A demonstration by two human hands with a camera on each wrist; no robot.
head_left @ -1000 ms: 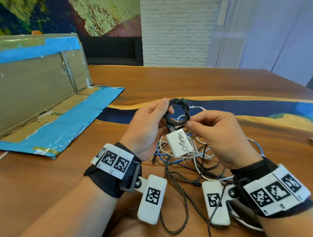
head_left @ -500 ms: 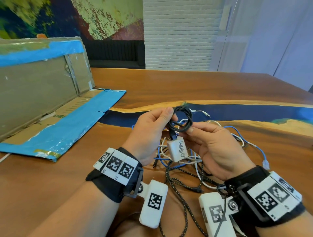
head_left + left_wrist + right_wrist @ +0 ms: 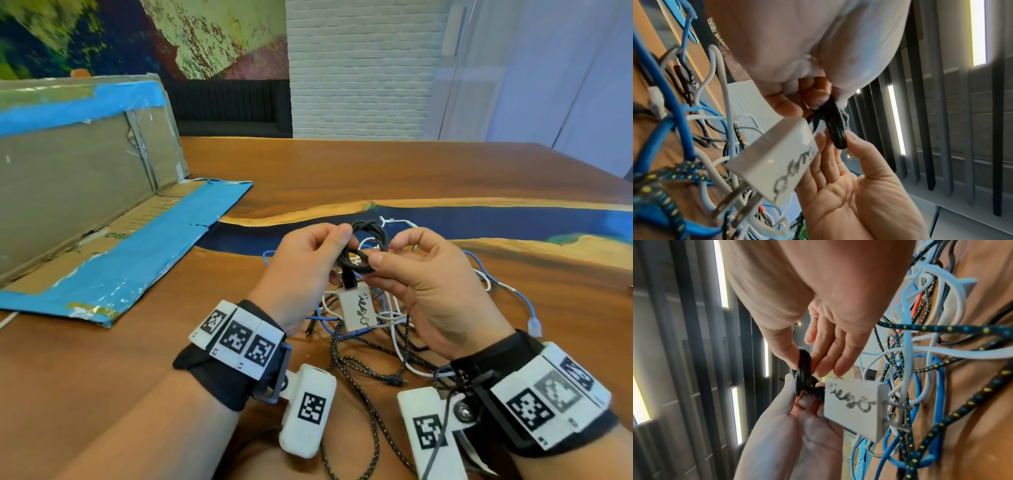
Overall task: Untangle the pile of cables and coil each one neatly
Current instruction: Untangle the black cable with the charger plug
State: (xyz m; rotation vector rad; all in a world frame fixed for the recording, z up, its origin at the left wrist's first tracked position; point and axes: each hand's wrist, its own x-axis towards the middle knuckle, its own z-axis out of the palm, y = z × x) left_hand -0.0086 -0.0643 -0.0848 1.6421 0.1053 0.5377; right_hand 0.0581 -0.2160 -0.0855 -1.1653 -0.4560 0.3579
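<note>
Both the left hand (image 3: 301, 270) and right hand (image 3: 424, 284) pinch the black cable (image 3: 368, 246) coil; it looks light and springy, its charger (image 3: 358, 310) dangling.

Tangled cables (image 3: 373, 342) cover the table (image 3: 342, 171) near its front edge, under both raised hands. Flattened cardboard box (image 3: 102, 212) blocks the left side. Far edge and right corner open.
</note>
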